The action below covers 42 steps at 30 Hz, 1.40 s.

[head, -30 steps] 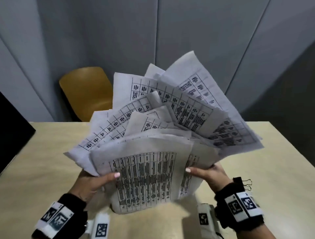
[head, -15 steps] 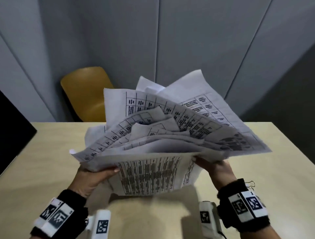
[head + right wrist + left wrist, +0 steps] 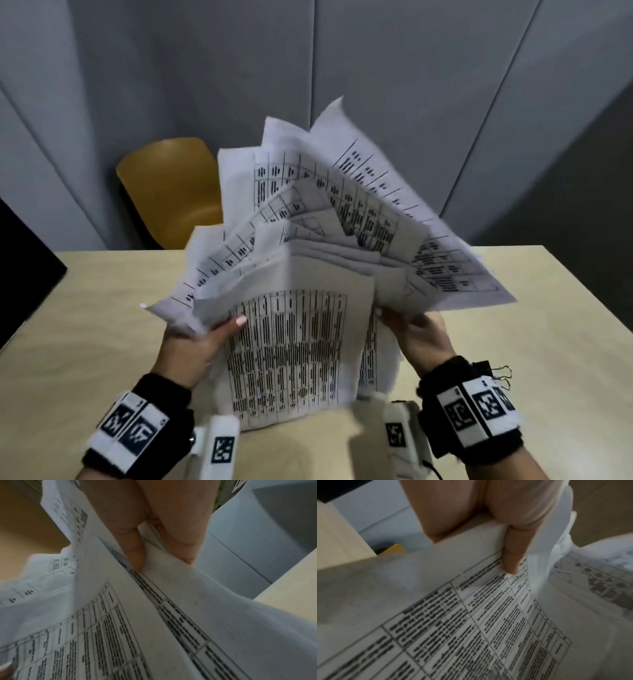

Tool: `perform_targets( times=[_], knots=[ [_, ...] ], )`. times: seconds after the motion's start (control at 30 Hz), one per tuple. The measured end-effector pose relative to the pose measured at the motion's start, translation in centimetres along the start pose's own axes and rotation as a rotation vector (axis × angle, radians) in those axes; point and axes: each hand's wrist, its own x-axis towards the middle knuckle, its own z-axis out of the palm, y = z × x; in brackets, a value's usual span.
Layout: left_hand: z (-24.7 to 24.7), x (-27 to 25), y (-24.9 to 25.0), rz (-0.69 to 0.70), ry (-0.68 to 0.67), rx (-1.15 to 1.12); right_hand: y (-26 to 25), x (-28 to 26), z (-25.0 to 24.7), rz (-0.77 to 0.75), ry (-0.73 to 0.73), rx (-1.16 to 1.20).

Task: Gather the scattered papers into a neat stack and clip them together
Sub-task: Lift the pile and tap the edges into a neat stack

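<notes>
A loose, fanned bundle of printed papers stands nearly upright over the table, its lower edge close to or on the table top. My left hand grips the bundle's left side, thumb on the front sheet. My right hand grips the right side, thumb pressed on the sheets. The far sheets splay out to the right and back at odd angles. A black binder clip lies on the table behind my right wrist.
The beige table stretches to both sides of the papers. A yellow chair stands behind its far edge, before grey wall panels. A dark object sits at the left edge.
The bundle has been tipped back up from a flatter, drooping pose, with the front sheet facing me again and its lower edge nearer the table. Both hands keep their hold.
</notes>
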Motion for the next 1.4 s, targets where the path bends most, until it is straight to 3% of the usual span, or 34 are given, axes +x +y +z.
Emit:
perform_targets(
  times=[0.1,0.27,0.33,0.43,0.7,0.83,0.97,1.1,1.17,1.33,1.4],
  knots=[
    [-0.7,0.2,0.0,0.068,-0.004,-0.068,-0.2,0.0,-0.2,-0.04,0.035,0.044],
    [-0.9,-1.1,0.0,-0.06,-0.119,-0.031,1.1,-0.8,-0.5,0.068,-0.095,-0.122],
    [-0.4,-0.8,-0.2,-0.085,-0.033,0.037,1.2,-0.8,-0.4,0.085,-0.139,-0.259],
    [-1.1,-0.2,-0.9,-0.101,0.037,0.107,1.7,-0.6,-1.1,0.021,-0.082,-0.369],
    [-1.6,0.2,-1.2,-0.112,0.064,0.073,2.5,-0.6,-2.2,-0.134,0.009,0.074],
    [-2.3,-0.1,-1.3,-0.167,0.078,0.04,2.6,-0.4,-2.1,-0.07,-0.104,0.254],
    [-2.2,-0.7,-0.7,-0.178,-0.082,-0.007,2.8,-0.2,-1.6,-0.022,-0.123,0.233],
    [-1.2,-0.3,-0.2,-0.066,0.07,0.097,2.3,0.1,-0.6,-0.093,-0.06,0.269],
    [-1.2,-0.1,0.4,-0.004,0.068,0.06,2.5,0.1,-0.7,-0.116,-0.045,0.36],
    [-1.5,-0.3,-0.2,-0.041,0.022,0.012,3.7,-0.4,-1.5,0.071,-0.035,0.615],
    [-1.4,-0.3,-0.5,-0.06,0.041,0.001,3.9,-0.3,-1.6,0.097,-0.002,0.592]
  ],
)
